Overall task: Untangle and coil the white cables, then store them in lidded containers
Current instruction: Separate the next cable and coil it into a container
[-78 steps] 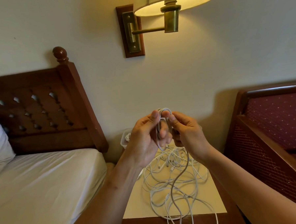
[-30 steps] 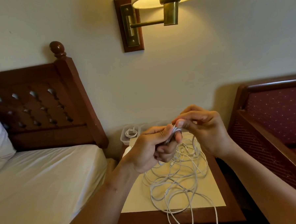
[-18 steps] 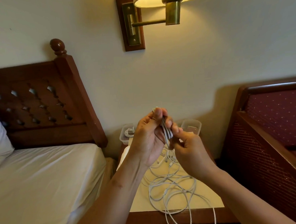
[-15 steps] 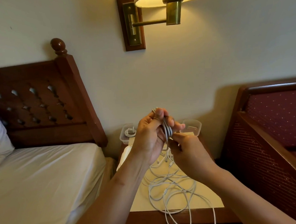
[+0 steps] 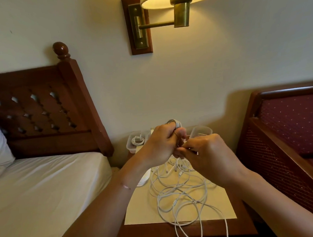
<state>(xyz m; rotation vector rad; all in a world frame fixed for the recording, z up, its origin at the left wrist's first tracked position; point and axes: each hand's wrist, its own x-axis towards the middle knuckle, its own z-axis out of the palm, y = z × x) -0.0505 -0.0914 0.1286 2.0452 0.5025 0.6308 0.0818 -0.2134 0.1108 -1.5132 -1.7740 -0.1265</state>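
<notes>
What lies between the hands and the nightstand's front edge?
In the head view, a loose tangle of white cables on a cream mat; some strands hang over the edge.

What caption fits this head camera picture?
Left hand and right hand grip a cable coil above tangled cables on a nightstand.

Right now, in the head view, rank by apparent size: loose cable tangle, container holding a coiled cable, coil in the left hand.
1. loose cable tangle, clearly largest
2. container holding a coiled cable
3. coil in the left hand: looks smallest, but fingers hide most of it, so unsure
</notes>
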